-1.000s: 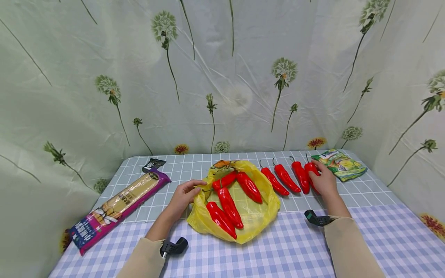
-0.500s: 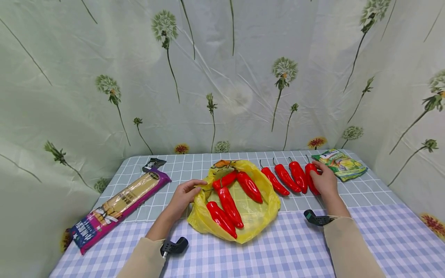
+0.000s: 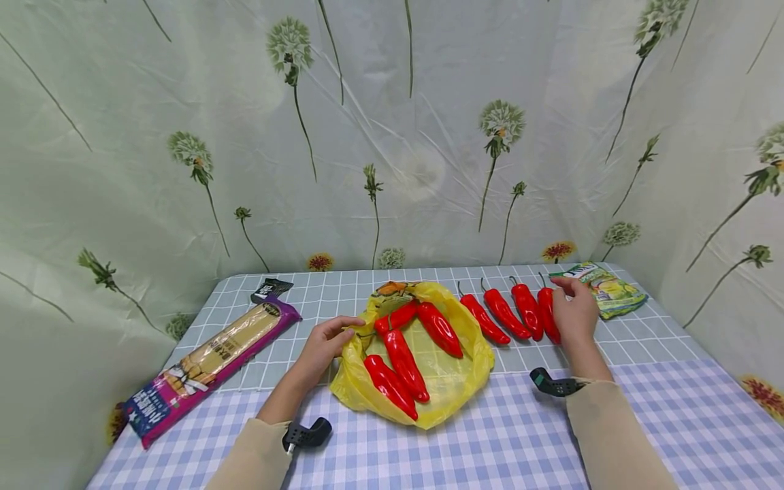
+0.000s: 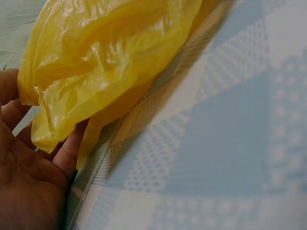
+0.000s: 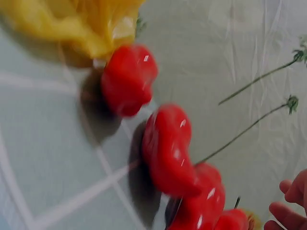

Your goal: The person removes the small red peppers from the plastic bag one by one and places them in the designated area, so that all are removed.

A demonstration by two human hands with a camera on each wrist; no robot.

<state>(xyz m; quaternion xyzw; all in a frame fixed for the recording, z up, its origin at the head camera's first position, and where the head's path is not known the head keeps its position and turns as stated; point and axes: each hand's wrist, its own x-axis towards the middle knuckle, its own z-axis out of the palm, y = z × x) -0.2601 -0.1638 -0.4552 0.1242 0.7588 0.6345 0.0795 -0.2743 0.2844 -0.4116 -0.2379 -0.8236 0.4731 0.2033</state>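
While squinting at the head view, can count four red peppers (image 3: 405,366) inside the yellow bag (image 3: 450,400) and four more peppers (image 3: 505,314) lined up on the gridded cloth (image 3: 331,296), just right of it. Would call the left hand (image 3: 324,344) lightly pinching the bag's left rim, judging by the plastic caught among the fingers in the left wrist view. Can see the right hand (image 3: 577,313) just beside the rightmost pepper (image 3: 547,316), fingers loosely bent and wrapped around nothing, with a gap to the peppers in the right wrist view. Might easily bump that pepper into its close neighbour by sweeping left too low, and so scatter the row. Could also set it rolling, given the slick-looking, rounded skin, by poking instead of gripping. Might brush the green packet (image 3: 614,294) behind the hand too, though probably harmlessly. Would worry more about the bag: likely to fold inward or tip over if tugged hard from the left, being thin and floppy, maybe spilling the nearest pepper (image 3: 390,386), lying with tip right at the rim. Best to go easy on that side.
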